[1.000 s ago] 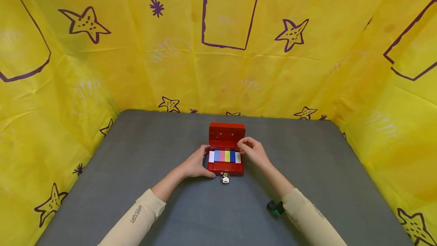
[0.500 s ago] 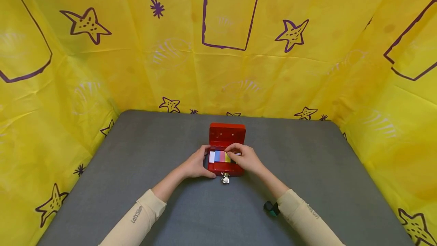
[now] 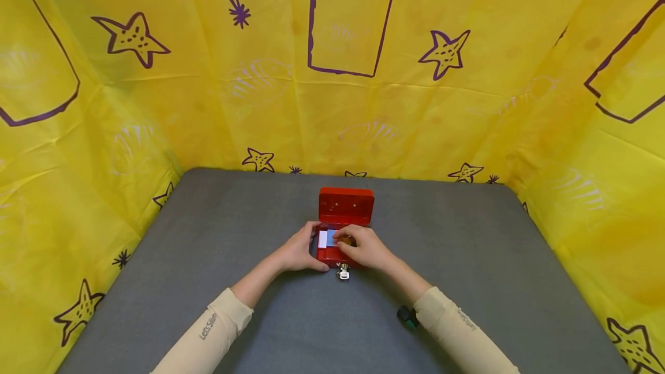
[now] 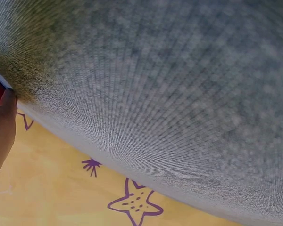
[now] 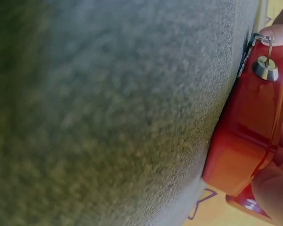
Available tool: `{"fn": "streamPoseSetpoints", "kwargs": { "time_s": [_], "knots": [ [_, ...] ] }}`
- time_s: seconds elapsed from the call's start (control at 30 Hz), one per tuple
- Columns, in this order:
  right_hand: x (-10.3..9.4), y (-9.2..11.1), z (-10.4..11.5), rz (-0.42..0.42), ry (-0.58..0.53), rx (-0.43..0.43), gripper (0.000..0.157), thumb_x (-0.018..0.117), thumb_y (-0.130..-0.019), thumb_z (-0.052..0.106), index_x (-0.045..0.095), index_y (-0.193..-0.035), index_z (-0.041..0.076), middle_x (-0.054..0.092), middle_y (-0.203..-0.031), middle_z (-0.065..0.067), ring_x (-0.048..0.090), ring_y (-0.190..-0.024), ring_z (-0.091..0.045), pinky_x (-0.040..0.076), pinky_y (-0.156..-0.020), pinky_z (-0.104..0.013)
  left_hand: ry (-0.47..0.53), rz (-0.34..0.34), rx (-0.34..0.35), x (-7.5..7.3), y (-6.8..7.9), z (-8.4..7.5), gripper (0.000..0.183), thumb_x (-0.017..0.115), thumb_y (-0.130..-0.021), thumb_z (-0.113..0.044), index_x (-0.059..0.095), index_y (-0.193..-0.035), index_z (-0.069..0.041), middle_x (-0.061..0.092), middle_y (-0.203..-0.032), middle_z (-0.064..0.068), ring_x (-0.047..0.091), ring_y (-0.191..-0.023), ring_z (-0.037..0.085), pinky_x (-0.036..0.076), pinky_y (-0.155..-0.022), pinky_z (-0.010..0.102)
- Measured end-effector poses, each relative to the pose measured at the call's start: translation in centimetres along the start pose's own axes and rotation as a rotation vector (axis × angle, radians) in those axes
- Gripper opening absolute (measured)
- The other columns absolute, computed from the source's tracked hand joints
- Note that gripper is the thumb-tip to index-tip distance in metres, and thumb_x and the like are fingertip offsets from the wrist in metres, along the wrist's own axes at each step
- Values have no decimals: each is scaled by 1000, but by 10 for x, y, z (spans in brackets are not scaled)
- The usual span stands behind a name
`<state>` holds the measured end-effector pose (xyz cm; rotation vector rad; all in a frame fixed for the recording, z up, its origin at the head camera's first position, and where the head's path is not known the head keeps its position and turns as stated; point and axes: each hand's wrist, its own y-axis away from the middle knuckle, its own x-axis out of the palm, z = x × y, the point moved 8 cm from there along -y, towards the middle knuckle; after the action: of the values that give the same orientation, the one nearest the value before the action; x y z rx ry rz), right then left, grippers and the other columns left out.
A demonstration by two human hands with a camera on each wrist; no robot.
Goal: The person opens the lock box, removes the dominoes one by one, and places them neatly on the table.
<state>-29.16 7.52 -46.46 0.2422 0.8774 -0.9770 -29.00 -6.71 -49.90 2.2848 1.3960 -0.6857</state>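
Observation:
A small red metal cash box (image 3: pixel 345 206) lies on the table with its lid raised. My left hand (image 3: pixel 298 250) grips its left side, thumb at the front corner and fingers at the back; part of it touches the red edge in the left wrist view. Inside, a white piece (image 3: pixel 322 239) and a light blue piece (image 3: pixel 331 238) show at the left end of a row. My right hand (image 3: pixel 365 247) is over the row, thumb and forefinger apart at the blue piece, covering most other pieces. A key sits in the front lock (image 5: pixel 265 68).
The grey table (image 3: pixel 249 206) extends around the box. Yellow cloth (image 3: pixel 208 103) with purple starfish drawings surrounds its back and sides. A dark band with a green part (image 3: pixel 407 316) is by the right sleeve (image 3: pixel 457 328).
My right hand has moved left across the row, from its right end to the light blue piece, covering the pink, yellow and dark blue ones. The left hand has stayed in place.

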Motion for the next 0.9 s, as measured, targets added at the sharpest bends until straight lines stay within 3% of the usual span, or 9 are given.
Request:
{"fn": "streamPoseSetpoints", "kwargs": {
  "time_s": [0.43,0.9],
  "knots": [
    [11,-2,12,76,89,-112,27,66,-91,12,67,-117,3,68,-114,-9,61,-107,-24,47,-98,-44,4,5,12,0,-1,1,100,91,-66,-20,29,-142,1,43,-141,20,46,-129,35,39,-106,46],
    [25,-1,17,237,131,-132,35,59,-97,21,63,-128,6,58,-134,-11,49,-129,-26,35,-109,-44,19,1,30,0,-1,0,100,91,-65,-21,30,-141,2,45,-139,20,47,-128,35,38,-107,45]
  ]
}}
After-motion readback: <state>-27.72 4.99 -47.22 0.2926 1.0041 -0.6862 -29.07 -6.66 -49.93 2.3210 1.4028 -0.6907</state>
